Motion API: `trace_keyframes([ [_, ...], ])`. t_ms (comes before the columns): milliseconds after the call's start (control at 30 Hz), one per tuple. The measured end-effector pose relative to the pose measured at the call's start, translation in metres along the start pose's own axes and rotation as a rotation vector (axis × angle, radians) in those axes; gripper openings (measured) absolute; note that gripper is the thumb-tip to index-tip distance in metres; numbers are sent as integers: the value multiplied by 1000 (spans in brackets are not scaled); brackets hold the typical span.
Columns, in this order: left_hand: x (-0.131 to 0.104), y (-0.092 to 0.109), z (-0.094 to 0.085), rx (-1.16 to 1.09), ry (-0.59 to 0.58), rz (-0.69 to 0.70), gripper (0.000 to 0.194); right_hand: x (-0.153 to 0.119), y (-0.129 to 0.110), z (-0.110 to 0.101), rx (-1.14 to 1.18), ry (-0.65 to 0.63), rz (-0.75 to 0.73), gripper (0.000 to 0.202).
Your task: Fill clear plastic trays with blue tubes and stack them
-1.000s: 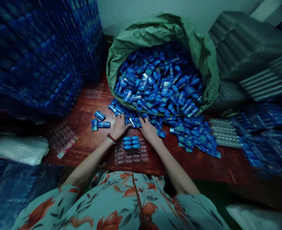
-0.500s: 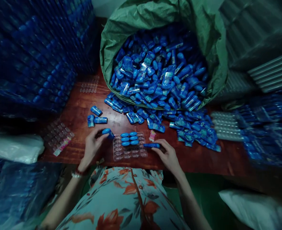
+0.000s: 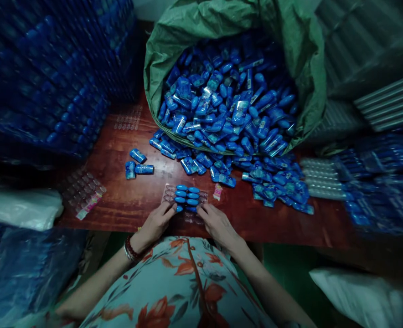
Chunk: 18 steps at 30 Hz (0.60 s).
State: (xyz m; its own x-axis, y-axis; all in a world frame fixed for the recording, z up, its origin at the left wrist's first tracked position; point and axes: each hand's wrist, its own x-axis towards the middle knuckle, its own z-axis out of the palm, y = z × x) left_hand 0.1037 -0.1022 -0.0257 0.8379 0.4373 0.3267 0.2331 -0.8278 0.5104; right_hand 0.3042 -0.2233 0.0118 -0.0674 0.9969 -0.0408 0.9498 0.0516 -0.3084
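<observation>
A clear plastic tray [image 3: 169,193] with moulded hollows lies on the table in front of me. Several small blue bottles [image 3: 187,194] stand in it in two columns, their oval ends facing up. At the near end of the left column, my left hand [image 3: 158,219] pinches a blue bottle [image 3: 179,208] between thumb and fingers. Opposite it, my right hand [image 3: 218,224] grips another blue bottle [image 3: 191,209] at the end of the right column. Both bottles are partly covered by my fingers, so how deep they sit in the hollows cannot be seen.
A large green sack [image 3: 153,54] full of blue bottles lies open behind, with a loose heap [image 3: 280,182] spilling rightward. Several bottles lie at left. A second clear tray [image 3: 81,189] rests nearer the left edge. Tall stacks of filled trays [image 3: 44,91] rise at left; more trays [image 3: 321,177] stand right.
Both hands have come inward from either side of the tray, bringing their blue bottles to the near end of the two columns. The loose bottles and sack look the same.
</observation>
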Motion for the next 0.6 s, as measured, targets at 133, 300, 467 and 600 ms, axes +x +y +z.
trace_keyframes([
  [133,7,-5,-15,52,-166,111,30,10,-22,-12,-118,-82,34,30],
  [300,20,-1,-20,98,-313,179,26,30,-43,-21,-185,-201,55,21],
  [467,19,-1,-13,96,-275,129,28,44,-46,-24,-184,-284,43,23],
  [600,12,-9,-8,77,-167,123,29,51,-46,-25,-206,-305,19,25],
])
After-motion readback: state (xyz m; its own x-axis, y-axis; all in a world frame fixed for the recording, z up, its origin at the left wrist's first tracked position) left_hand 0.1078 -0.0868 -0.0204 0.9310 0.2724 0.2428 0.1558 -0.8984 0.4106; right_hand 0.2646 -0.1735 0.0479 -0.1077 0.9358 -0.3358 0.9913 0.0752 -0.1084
